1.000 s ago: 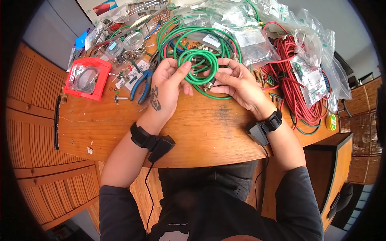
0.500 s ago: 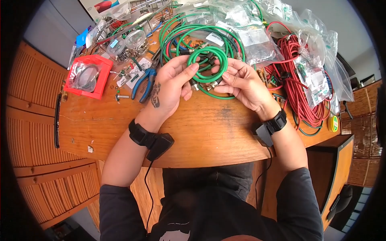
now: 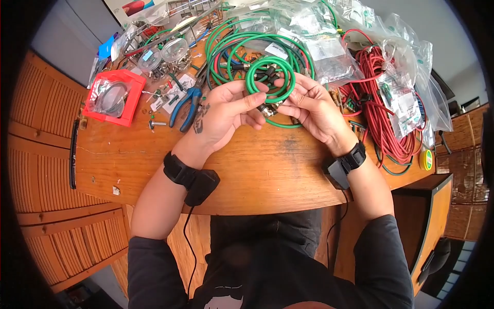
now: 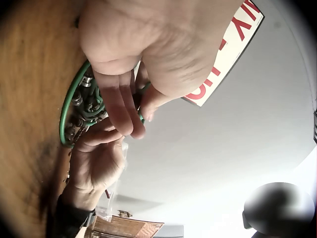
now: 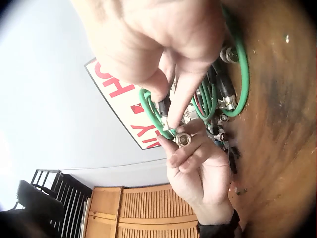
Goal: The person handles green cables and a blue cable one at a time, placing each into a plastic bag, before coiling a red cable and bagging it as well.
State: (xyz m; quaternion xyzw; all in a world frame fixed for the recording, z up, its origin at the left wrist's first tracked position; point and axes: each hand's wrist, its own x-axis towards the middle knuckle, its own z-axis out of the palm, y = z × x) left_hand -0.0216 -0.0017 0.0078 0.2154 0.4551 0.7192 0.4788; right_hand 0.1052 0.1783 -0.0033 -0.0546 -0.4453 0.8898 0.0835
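Table is wood, with a pile of clear plastic bags at the far side; some carry white labels and green print, too small to read. White sign on the wall, big red capitals, cut off by the hand, so no full wording. Red cable bundle sits at the right, partly under a bag. Bigger green loops lie beyond the hands, mixed with darker cables. Left hand and right hand both pinch the green cable coil at its lower sides, held up over the near edge of those loops. Red bin at the left holds a clear bag with a thin dark coiled cable in it. Held coil: bright green jacket, several round turns stacked close, black sleeve and silver metal connector at the fingers. Blue-handled pliers just beside the left hand. Two round clear tubs with small metal parts in and around them. Small yellow-rimmed round container far right, green label, not legible.
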